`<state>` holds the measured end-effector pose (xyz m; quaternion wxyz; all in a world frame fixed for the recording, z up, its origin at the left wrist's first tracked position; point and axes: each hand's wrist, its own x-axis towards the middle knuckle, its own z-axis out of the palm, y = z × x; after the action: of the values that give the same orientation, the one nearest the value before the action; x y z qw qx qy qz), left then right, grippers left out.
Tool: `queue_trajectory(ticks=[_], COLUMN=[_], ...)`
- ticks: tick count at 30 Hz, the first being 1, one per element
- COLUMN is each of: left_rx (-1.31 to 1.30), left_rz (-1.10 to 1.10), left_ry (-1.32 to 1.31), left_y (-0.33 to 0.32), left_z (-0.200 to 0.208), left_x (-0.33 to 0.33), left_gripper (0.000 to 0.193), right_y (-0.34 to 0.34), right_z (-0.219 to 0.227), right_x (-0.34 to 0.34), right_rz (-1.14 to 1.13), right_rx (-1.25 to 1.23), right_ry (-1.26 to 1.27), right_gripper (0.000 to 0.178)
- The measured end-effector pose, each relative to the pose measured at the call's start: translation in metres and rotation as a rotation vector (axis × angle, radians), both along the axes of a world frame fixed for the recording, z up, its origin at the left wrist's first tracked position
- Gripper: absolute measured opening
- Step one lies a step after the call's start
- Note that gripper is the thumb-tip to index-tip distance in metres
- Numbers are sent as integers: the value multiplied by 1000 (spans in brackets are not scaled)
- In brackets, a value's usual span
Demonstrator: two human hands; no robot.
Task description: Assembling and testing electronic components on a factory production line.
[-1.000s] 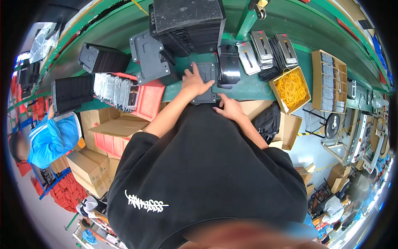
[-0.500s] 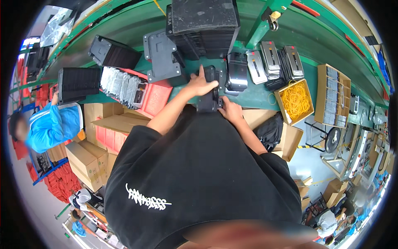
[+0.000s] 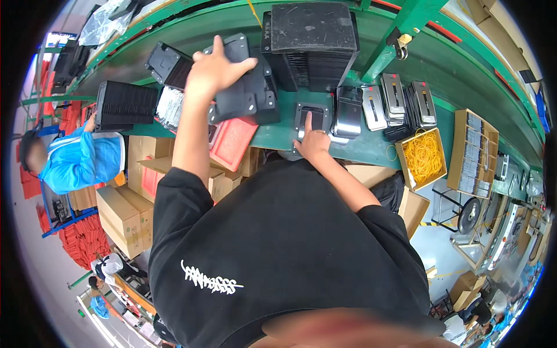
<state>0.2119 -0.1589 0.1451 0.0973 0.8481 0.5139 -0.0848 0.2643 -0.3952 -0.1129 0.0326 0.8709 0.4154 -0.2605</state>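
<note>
My left hand is over a stack of flat black plates with corner holes. Its fingers are spread and the thumb points right; the hand hides part of the top plate, which sits askew. On the bench in front of me lies a single black plate with a raised rectangular middle. Resting at that plate's near edge, my right hand has its index finger stretched onto the plate and its thumb at the near left corner. The other right fingers look curled.
A tall stack of black plates stands behind. Glossy black parts and silver-framed pieces lie right, beside a box of yellow rubber bands. A red tray sits left. A person in blue works farther left.
My left hand has moved from the plate in front of me up and left to the stack. My right hand has shifted onto the plate. The whole view has swung slightly.
</note>
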Motion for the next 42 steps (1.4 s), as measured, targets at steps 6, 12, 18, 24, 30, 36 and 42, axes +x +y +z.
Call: queue_trajectory(ticks=[6,12,18,24,30,36,42], left_rx=[71,-40,92,247,-1063,-830,-719], left_rz=[-106,-203,-137,-272,-574,-527,-558], left_ry=[180,166,44,-137,-177,71,42], left_y=[27,-4,-13,-50,-133,-126,-121], left_z=[-58,-25,-59,-23,-41,-154,-175], left_x=[31,15,10,-4,-25,-34,-42], left_gripper=[133,138,136,101,62,71,78], right_y=[17,17,15,10,5,-34,-66], right_z=[15,-1,-4,-17,-32,55,67], right_x=[-4,-5,-10,-3,0,47,83], right_rz=[16,34,81,45,-38,-161,-413], right_rx=[-204,-162,-169,-94,23,322,369], right_ry=[56,-9,-67,-50,69,358,74], right_gripper=[115,111,109,106,103,88,82])
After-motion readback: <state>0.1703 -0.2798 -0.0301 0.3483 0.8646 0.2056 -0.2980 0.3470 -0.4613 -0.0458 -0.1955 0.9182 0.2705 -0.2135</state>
